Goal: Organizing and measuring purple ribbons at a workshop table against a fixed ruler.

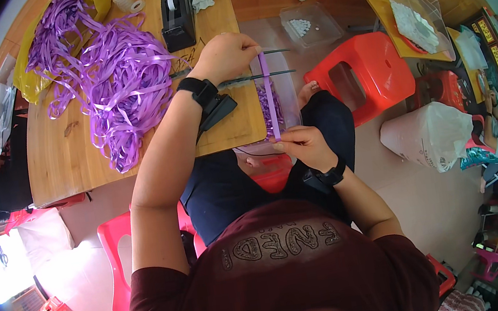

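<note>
Nearest, at six o'clock, maroon shirt and dark trousers, seated on a pink stool [119, 263]
Just past the lap, at centre, right hand [304, 146] pinched shut on the lower end of a purple strip [269, 95], black watch on its wrist
Strip stretched taut and near upright, running toward twelve o'clock over the table [64, 153] edge
At its upper end, left hand [225, 55] closed on the strip's top, gripping also two thin dark rods [263, 76] jutting toward three o'clock; black band on that wrist
Under the strip, clear box [282, 97] with purple bits, touching the table edge
At ten o'clock of the left hand, big ribbon heap [113, 73] sprawled over the table, partly on a yellow bag [27, 72]
At eleven o'clock of that hand, black tape dispenser [177, 18], just beside the heap
Toward two o'clock, red stool [371, 71] on the floor, well apart from the table
Beyond it, clear tray [310, 23] with white pieces, near a yellow board [384, 9]
At three o'clock, white sack [428, 137] on the floor
</note>
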